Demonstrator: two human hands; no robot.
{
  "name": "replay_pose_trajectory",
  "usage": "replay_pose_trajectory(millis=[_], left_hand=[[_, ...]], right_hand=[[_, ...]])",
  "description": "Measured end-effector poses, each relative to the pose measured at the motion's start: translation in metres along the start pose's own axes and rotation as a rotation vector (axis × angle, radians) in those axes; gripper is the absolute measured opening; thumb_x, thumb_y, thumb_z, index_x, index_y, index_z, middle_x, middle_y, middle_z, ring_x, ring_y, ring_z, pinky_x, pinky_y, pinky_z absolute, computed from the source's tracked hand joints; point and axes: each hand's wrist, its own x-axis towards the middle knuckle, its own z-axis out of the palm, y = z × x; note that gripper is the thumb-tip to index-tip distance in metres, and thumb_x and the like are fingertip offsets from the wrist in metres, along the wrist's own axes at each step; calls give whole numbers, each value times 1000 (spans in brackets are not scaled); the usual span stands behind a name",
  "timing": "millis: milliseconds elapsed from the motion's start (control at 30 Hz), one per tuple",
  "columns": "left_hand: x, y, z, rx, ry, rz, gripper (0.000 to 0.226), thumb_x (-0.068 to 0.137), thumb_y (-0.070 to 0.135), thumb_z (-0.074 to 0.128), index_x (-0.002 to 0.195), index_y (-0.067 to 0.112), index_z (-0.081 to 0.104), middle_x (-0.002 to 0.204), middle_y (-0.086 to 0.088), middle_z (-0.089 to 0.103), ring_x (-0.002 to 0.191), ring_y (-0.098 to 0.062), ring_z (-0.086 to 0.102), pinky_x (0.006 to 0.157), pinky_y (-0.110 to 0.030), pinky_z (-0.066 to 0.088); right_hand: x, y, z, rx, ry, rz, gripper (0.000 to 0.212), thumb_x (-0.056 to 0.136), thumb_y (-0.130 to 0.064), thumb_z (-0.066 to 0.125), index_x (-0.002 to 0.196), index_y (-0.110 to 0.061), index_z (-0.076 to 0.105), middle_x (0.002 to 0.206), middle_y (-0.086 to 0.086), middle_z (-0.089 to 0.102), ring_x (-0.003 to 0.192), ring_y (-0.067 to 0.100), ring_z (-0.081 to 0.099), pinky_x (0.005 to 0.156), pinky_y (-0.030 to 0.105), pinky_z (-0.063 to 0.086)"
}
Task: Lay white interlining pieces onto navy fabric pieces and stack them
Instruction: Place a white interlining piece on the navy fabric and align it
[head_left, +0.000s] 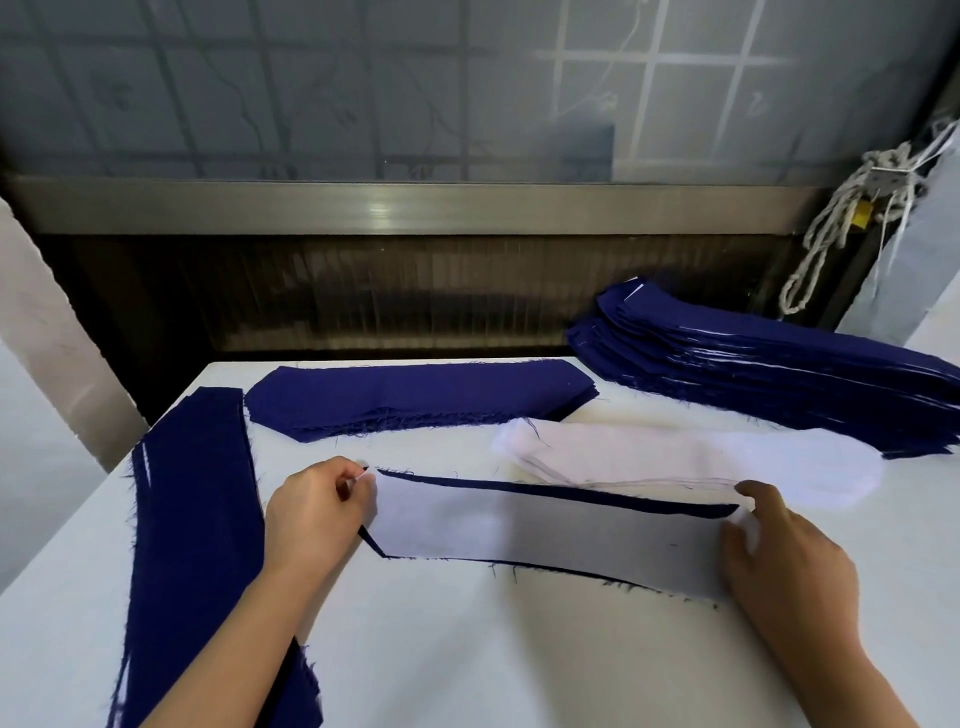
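Now my left hand (317, 514) and right hand (779, 551), apart, pinch both ends of the interlining piece (545, 535) atop the navy piece (571, 495); squaring edges looks next.

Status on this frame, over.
Left hand pinches white interlining end; right hand holds other end. Interlining over navy piece, edges showing. Nothing blocking.

**White table and the cloth laid on it**

On the flat white table (519, 649), a long stack of navy fabric strips (197, 519) is laid along the left edge. A stack of navy pieces with pointed ends (415, 397) is set at the back. A tall heap of navy pieces (779, 384) is piled at the right rear, with a pile of white interlining pieces (675, 457) just before it. In the middle a single navy fabric piece (571, 492) is spread, overlaid by a white interlining piece (519, 525).
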Motion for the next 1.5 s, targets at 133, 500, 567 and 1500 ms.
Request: replay_pose_trajectory(millis=[133, 500, 567, 1500], left_hand=[[1, 0, 0, 10, 5, 1, 20, 93, 32, 64, 72, 32, 63, 65, 14, 64, 61, -9, 58, 56, -27, 44], [-1, 1, 0, 23, -7, -22, 19, 90, 28, 65, 72, 29, 60, 75, 15, 70, 62, -9, 61, 58, -27, 48], [0, 0, 0, 28, -6, -26, 20, 90, 28, 65, 71, 30, 59, 79, 16, 70, 62, -7, 60, 56, -25, 46], [-1, -1, 1, 11, 40, 8, 9, 88, 12, 66, 89, 19, 61, 103, 5, 54, 72, -14, 59, 60, -30, 46]], right_hand=[[1, 0, 2, -11, 14, -3, 37, 85, -13, 62, 121, -15, 56, 77, 8, 65, 71, 36, 62, 57, 33, 35], [5, 4, 7, 52, 80, 37, 28, 87, -9, 63, 114, -10, 57, 84, 10, 70, 72, 37, 61, 59, 35, 38], [6, 5, 8, 56, 74, 44, 29, 87, -9, 62, 115, -10, 57, 88, 11, 70, 74, 37, 61, 60, 35, 38], [9, 9, 11, -1, 78, -9, 29, 81, 5, 60, 110, 0, 63, 95, 22, 62, 85, 43, 56, 68, 46, 46]])
